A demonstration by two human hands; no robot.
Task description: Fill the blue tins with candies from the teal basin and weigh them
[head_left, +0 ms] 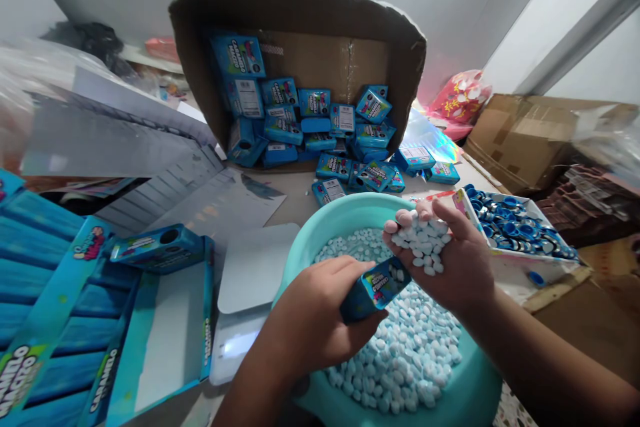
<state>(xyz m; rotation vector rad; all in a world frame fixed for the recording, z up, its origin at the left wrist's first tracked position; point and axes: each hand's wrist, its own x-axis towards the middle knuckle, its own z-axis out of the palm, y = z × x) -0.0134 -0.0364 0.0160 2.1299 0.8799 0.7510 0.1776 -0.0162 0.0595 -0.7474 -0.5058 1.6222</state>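
Note:
My left hand (315, 313) is closed round a small blue candy box (376, 288), held tilted over a teal basin (470, 393) full of small white candies (405, 353). The box's open top points toward my right hand (445, 257). That hand is cupped palm up just above the box mouth, holding a heap of the white candies (424, 240). A few candies show inside the box mouth.
A tipped cardboard box (300, 20) of several blue candy boxes lies behind the basin, some spilled on the table. A white tray of blue caps (515, 223) sits right. A blue display carton (75, 320) and a white scale (250, 287) stand left.

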